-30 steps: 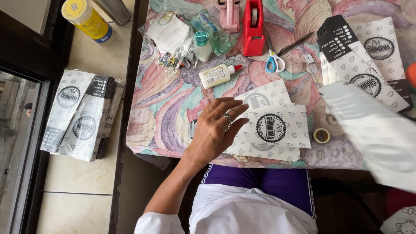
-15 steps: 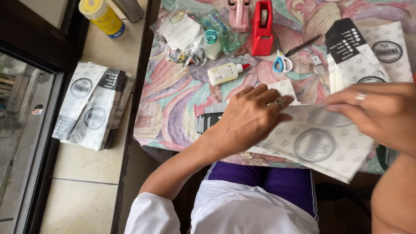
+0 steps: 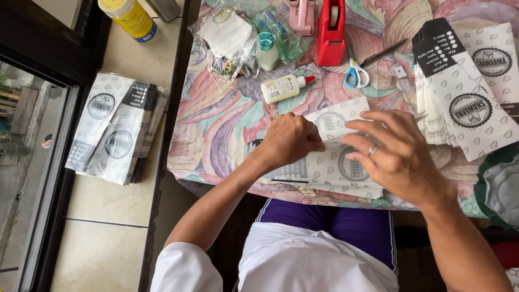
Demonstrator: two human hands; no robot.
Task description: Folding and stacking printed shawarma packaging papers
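Folding a printed white paper sheet (image 3: 335,157) at the near edge of the table (image 3: 216,124) — left hand (image 3: 289,141) curled almost to a fist, fingertips pinching the sheet's upper flap along its crease; right hand (image 3: 397,157) spread flat, fingers loosely open, pressing the same sheet down from the right, ring showing on one finger. Lying on a few more flat sheets of the same print, directly in front of the body, partly hidden under both hands.

Judging progress: somewhere in the middle of a batch. Finished-looking bags (image 3: 116,130) stacked on the tiled floor to the left, well apart from the table; a thick pile of unfolded blanks (image 3: 465,92) waiting at the right — so a good share apparently left to do. For this piece, crease seemingly being set, no glue visible on it yet; glue bottle (image 3: 284,87) lying on its side just beyond the hands, capped, untouched. Scissors (image 3: 356,73) and red tape dispenser (image 3: 331,32) farther back, idle as well.
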